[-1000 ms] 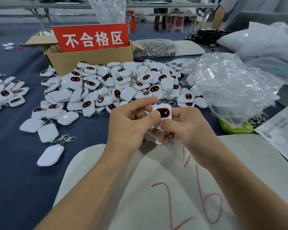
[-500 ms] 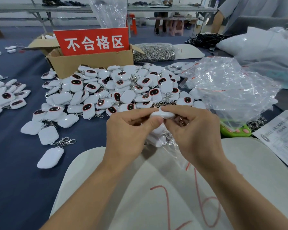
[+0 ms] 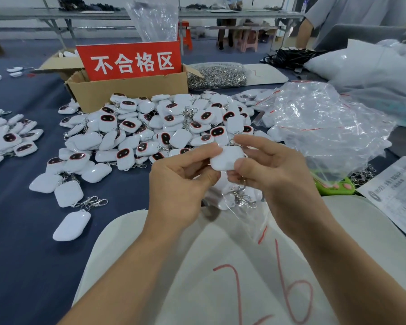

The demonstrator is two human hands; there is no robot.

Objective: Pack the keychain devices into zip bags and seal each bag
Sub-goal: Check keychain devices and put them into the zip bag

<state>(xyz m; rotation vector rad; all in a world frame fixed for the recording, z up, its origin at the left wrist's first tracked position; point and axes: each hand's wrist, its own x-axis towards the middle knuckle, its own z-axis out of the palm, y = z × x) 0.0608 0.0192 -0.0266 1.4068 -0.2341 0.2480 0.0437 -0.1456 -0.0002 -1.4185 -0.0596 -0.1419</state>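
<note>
Presently, both hands hold one rounded white plastic keychain device (image 3: 227, 158) between them. It sits on the near side of the brown cardboard box (image 3: 127, 90), just past the pile of matching white devices (image 3: 164, 127) that lies along the box front. The left hand (image 3: 181, 184) pinches the device's left edge between thumb and forefinger. The right hand (image 3: 281, 174) grips the right edge the same way.

Change: one second earlier, the device's dark oval face with its red outline was turned toward the camera. Half a second earlier it stood edge-on. Its plain white back now faces up. The unit has been turned over without leaving its position before the box. This probably indicates a check of both sides before bagging, so insertion is not yet done for this unit.

A clear plastic zip bag with a red seal stripe (image 3: 253, 214) hangs directly beneath the hands and already contains white devices and metal clasps. Which fingers carry it, and whether its seal is closed, cannot be determined.

Writing:
- The red sign (image 3: 129, 61) standing in the box carries the white characters "不合格区".
- The white sheet (image 3: 220, 266), farthest from the box toward the camera, has "26" handwritten in red.
- The text on the printed paper sheet (image 3: 399, 195), right of the box and nearer, is too small to read.
</note>
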